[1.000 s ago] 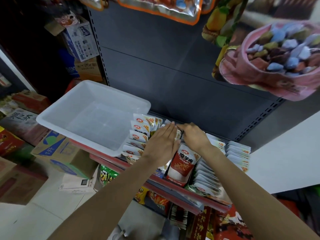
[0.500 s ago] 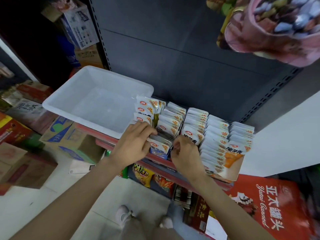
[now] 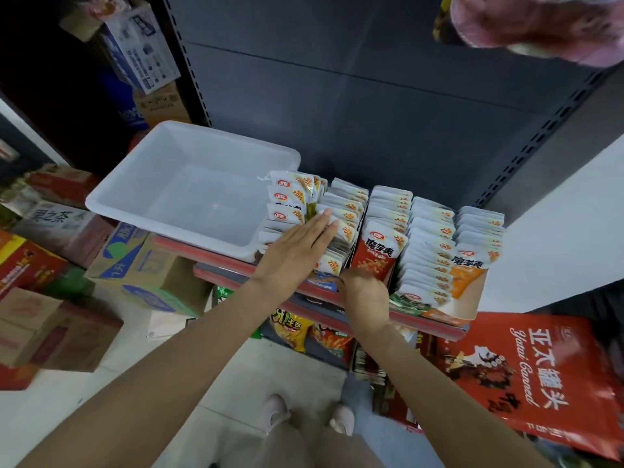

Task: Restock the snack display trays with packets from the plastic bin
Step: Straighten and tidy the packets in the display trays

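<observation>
We lay our left hand [image 3: 297, 251] flat, fingers straight, on the snack packets [image 3: 341, 217]; the plastic bin [image 3: 189, 197] sits left of them. Our right hand [image 3: 366, 293] curls at the tray front below; its grip we cannot tell.

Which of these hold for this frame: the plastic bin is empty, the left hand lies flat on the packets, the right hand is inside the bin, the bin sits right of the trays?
1. The plastic bin is empty. True.
2. The left hand lies flat, fingers straight, on the snack packets. True.
3. The right hand is inside the bin. False: it is at the shelf's front edge, below the red packet; whether it grips anything cannot be told.
4. The bin sits right of the display trays. False: it sits to their left.
</observation>
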The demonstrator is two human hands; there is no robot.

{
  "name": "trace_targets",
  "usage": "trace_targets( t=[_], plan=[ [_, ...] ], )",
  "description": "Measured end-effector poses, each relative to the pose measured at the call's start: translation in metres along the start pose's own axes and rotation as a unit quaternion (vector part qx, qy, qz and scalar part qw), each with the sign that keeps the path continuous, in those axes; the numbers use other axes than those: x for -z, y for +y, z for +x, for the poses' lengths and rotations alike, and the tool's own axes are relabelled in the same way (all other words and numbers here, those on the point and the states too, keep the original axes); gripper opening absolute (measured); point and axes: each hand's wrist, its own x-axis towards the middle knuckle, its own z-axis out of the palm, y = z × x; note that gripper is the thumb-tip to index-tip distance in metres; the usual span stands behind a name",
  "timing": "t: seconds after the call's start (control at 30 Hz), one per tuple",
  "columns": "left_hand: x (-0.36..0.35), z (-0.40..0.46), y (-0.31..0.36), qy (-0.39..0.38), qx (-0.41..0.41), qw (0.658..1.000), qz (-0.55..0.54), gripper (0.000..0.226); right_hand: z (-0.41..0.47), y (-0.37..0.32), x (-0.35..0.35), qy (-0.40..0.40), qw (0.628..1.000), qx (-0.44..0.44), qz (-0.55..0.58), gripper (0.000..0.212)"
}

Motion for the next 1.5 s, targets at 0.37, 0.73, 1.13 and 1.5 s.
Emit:
trace_targets(
  t=[0.37, 0.73, 1.13, 1.5],
  plan=[
    [0.000, 0.000, 0.009, 0.028, 0.017, 0.999, 0.015, 0.107, -0.003, 0.003, 0.010, 0.007, 0.950, -0.054, 0.309, 0.077],
    [0.007, 0.008, 0.018, 0.000, 0.024, 0.998, 0.054, 0.110, 0.039, 0.014, 0.075, 0.094, 0.981, 0.005, 0.169, 0.058],
    [0.019, 0.030, 0.010, -0.048, 0.016, 0.996, 0.073, 0.116, 0.161, 0.046, 0.069, -0.127, 0.983, 0.112, -0.075, 0.041],
    [0.031, 0.025, 0.008, -0.110, 0.027, 0.960, -0.255, 0.106, 0.144, 0.047, 0.081, -0.133, 0.977, 0.133, -0.095, 0.051]
  ],
)
